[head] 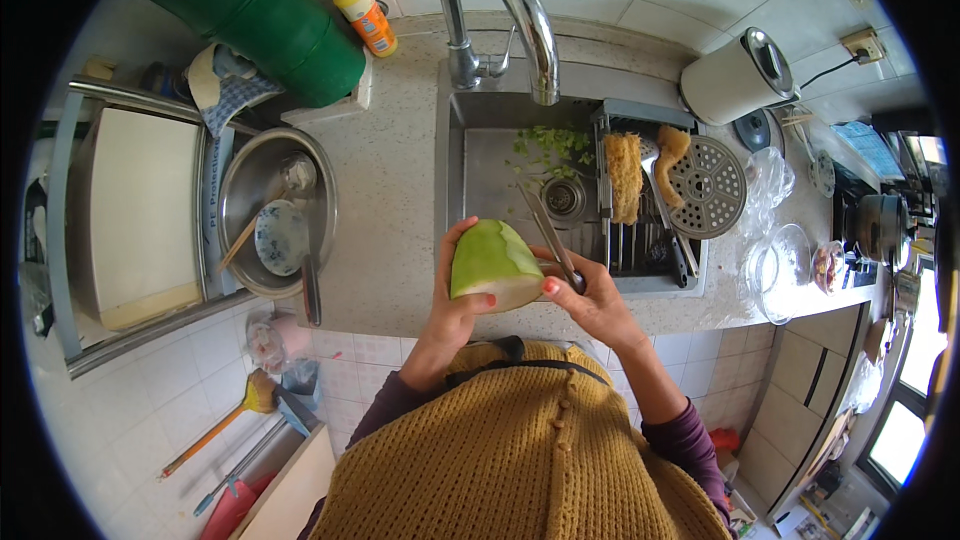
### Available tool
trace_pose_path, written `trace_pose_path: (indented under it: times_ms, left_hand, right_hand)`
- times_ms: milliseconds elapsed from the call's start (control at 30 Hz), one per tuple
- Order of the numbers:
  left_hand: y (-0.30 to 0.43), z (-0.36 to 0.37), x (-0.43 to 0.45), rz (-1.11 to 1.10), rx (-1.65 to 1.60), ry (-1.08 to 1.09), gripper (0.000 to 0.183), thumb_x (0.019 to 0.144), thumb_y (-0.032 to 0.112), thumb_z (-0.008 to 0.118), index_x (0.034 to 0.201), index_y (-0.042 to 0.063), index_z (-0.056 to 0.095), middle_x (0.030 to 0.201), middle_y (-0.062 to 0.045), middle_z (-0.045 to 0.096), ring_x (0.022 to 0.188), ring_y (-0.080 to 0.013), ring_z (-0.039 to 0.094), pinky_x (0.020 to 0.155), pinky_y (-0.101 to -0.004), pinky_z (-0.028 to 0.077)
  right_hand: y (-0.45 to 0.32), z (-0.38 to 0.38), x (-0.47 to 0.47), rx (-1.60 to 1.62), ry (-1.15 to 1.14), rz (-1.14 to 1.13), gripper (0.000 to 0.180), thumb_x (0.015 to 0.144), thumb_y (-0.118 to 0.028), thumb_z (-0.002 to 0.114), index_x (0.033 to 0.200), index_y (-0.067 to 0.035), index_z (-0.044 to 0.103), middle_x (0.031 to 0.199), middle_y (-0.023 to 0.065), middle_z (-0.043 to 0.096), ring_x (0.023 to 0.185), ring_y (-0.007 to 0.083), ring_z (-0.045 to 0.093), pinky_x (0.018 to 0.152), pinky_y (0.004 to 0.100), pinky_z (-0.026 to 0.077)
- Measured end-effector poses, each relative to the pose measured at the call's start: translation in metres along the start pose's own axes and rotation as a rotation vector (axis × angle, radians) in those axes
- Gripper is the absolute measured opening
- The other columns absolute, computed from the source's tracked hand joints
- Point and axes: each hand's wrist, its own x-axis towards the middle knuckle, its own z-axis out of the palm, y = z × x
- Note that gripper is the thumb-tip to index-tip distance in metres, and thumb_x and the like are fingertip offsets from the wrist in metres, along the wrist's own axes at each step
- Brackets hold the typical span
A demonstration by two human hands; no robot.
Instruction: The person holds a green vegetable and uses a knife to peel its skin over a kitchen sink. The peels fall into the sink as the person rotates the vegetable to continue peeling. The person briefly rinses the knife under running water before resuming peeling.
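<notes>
My left hand point(457, 307) holds a thick piece of pale green gourd or melon point(489, 256), fingers along its left side and thumb at its whitish cut end. The skin carries a lighter strip on the right. In my right hand point(596, 304) is a knife point(551, 231), its narrow metal blade pointing up and left over the sink, beside the piece. The fingertips of that hand reach behind the piece, where they are partly hidden. Beyond my hands, green scraps point(553, 148) lie in the stainless steel sink point(480, 157), around the drain point(562, 196).
A chrome faucet point(544, 52) arches over the sink. On its right, a drain rack point(606, 165) carries a loofah sponge point(624, 176) and a perforated steel disc point(705, 187). A metal basin point(328, 195) with a bowl stands left. A kettle point(724, 82) and glass bowl point(780, 270) are right.
</notes>
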Motion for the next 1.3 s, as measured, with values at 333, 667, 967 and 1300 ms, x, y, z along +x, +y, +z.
trace_pose_path:
  times_ms: [333,667,967,1300]
  left_hand:
    - [0.003,0.005,-0.007,0.047,-0.068,0.032,0.095,0.053,0.01,0.076,0.138,0.013,0.033,0.139,-0.008,0.039,0.128,-0.0239,0.041,0.106,-0.0368,0.037]
    - [-0.003,0.001,-0.013,0.042,-0.044,-0.039,0.089,0.052,0.02,0.07,0.133,0.011,0.034,0.138,-0.013,0.04,0.127,-0.0271,0.042,0.104,-0.0378,0.04]
    - [-0.009,-0.007,-0.004,-0.008,-0.173,-0.046,0.087,0.054,0.012,0.068,0.134,0.011,0.035,0.135,-0.012,0.042,0.124,-0.0271,0.044,0.103,-0.0388,0.04]
    - [-0.003,-0.007,-0.008,-0.013,-0.1,-0.094,0.087,0.054,0.017,0.069,0.133,0.01,0.033,0.139,-0.016,0.04,0.124,-0.0289,0.045,0.104,-0.04,0.04]
  right_hand:
    - [-0.04,-0.004,-0.034,-0.982,0.124,-0.263,0.044,0.09,-0.044,0.06,0.074,-0.004,0.051,0.053,0.0102,0.053,0.042,0.0284,0.053,0.043,0.0379,0.041]
    - [-0.011,-0.017,-0.032,-0.836,0.03,-0.281,0.053,0.092,-0.052,0.051,0.067,-0.005,0.052,0.046,0.0093,0.048,0.04,0.0259,0.052,0.042,0.0366,0.043]
    - [0.007,-0.029,-0.031,-0.713,0.208,-0.064,0.053,0.096,-0.05,0.046,0.076,-0.004,0.061,0.046,0.0059,0.048,0.036,0.0203,0.047,0.039,0.0347,0.041]
    - [-0.014,-0.022,-0.017,-0.924,0.026,0.227,0.05,0.095,-0.045,0.052,0.074,0.0,0.059,0.049,0.0104,0.049,0.04,0.0211,0.047,0.042,0.0362,0.038]
